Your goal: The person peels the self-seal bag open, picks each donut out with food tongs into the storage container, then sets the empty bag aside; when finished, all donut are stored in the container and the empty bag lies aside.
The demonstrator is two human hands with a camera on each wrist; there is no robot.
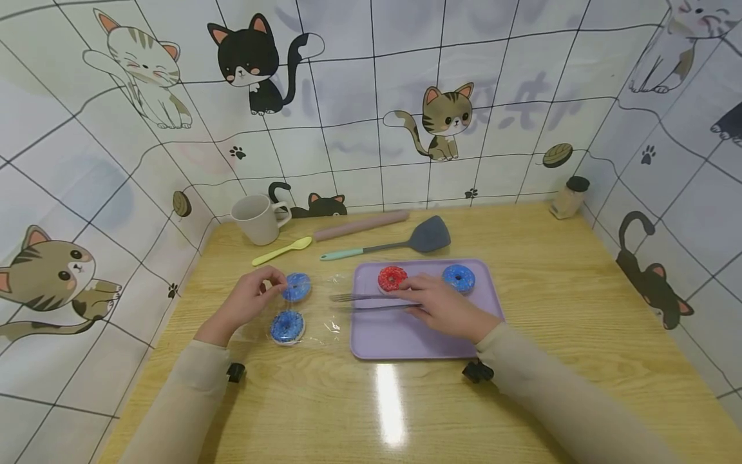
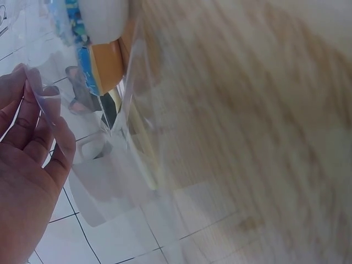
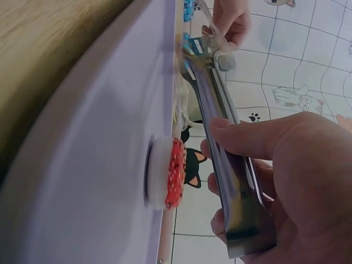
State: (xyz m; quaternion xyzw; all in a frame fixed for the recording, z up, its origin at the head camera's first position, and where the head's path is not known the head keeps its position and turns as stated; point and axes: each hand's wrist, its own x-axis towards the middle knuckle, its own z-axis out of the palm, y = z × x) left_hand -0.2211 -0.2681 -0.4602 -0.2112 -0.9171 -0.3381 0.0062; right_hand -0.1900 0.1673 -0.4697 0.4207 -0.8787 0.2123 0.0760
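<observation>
My left hand (image 1: 251, 298) pinches the edge of a clear plastic bag (image 1: 332, 330) between thumb and fingers. Within the bag's outline lie two donuts with blue icing, the farther blue donut (image 1: 298, 287) and the nearer blue donut (image 1: 287, 327). My right hand (image 1: 446, 306) grips metal tongs (image 3: 242, 212), whose tips point left toward the bag and stand a little apart. Below the tongs is a lilac tray (image 1: 406, 345). On it sit a red donut (image 1: 392, 278) with sprinkles and another blue donut (image 1: 458, 278), both beside the right hand.
Along the back stand a beige mug (image 1: 257, 220), a yellow spoon (image 1: 282, 251), a pinkish rolling pin (image 1: 361, 226) and a spatula (image 1: 429, 235) with a mint handle. A black-capped jar (image 1: 569, 198) is at the back right corner. Cat-print sheeting (image 1: 359, 154) walls three sides of the table.
</observation>
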